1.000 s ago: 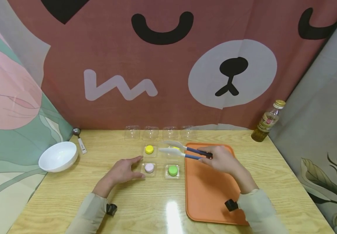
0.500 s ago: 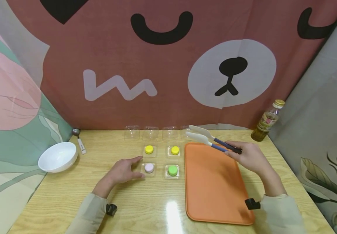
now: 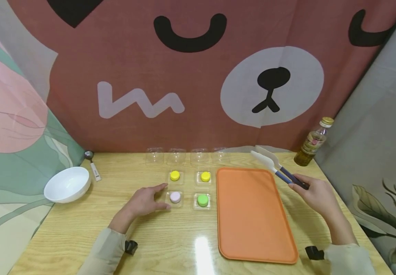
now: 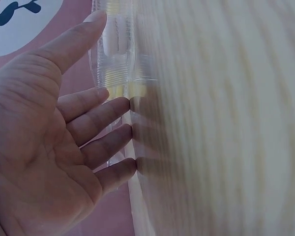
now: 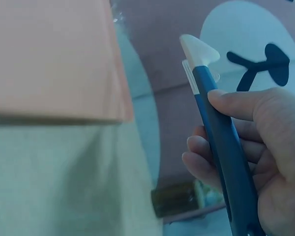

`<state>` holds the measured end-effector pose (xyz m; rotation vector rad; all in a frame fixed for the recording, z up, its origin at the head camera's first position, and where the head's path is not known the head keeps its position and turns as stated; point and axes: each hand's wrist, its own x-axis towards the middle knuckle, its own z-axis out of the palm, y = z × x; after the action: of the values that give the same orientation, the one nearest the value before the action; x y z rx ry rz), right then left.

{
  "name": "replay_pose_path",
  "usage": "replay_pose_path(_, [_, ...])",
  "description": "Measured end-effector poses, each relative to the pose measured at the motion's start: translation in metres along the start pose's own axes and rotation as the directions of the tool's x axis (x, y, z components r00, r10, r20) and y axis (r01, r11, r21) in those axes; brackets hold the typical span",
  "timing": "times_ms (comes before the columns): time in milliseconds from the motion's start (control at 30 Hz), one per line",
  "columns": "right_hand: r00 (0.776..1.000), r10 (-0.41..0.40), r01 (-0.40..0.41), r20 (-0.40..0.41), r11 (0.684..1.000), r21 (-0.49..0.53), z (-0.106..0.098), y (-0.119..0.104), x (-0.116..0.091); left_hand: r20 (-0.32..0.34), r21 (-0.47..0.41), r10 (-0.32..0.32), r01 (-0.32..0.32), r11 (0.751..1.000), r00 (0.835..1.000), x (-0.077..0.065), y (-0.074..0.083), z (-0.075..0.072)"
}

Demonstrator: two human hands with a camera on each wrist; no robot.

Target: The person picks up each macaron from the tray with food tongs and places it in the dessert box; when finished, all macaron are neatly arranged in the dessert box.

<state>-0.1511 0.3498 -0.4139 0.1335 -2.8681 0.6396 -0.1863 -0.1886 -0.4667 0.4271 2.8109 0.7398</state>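
My right hand (image 3: 316,195) grips tongs (image 3: 287,175) with blue handles and white tips, held up past the orange tray's right edge. In the right wrist view, thumb and fingers wrap the tongs' handles (image 5: 223,142), and nothing sits between the tips. My left hand (image 3: 143,200) rests on the table, fingers spread and thumb apart, beside a clear plastic tub holding a pale lilac macaron (image 3: 175,197). Its fingertips meet the wood in the left wrist view. Close by are two yellow macarons (image 3: 175,175) and a green macaron (image 3: 203,200), each in its own clear tub.
The orange tray (image 3: 256,217) lies right of the macarons. Several clear plastic lids (image 3: 176,156) line the back edge by the curtain. A bottle (image 3: 309,147) stands at back right. At left are a white bowl (image 3: 68,185) and a measuring spoon (image 3: 94,168).
My right hand has carried the tongs rightward, from over the back right tub to beyond the tray, uncovering the yellow macaron there. My left hand has stayed put.
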Motion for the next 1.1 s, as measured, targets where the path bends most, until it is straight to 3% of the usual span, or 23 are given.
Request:
replay_pose_path(233, [0.997,0.067,-0.068,-0.029,0.997,-0.027,0.007,0.023,-0.012,-0.013,0.0,-0.017,0.017,1.0,1.0,-0.001,0.0,0.0])
replay_pose_path(600, [0.987,0.158,-0.157,0.014,0.984,-0.079,0.011,0.051,-0.032,-0.007,0.007,-0.012,0.012,1.0,1.0,0.0,-0.001,0.0])
replay_pose_path(1100, [0.983,0.183,-0.182,-0.007,0.975,-0.126,0.014,0.071,-0.042,0.007,-0.006,-0.019,0.019,1.0,1.0,0.0,0.001,0.001])
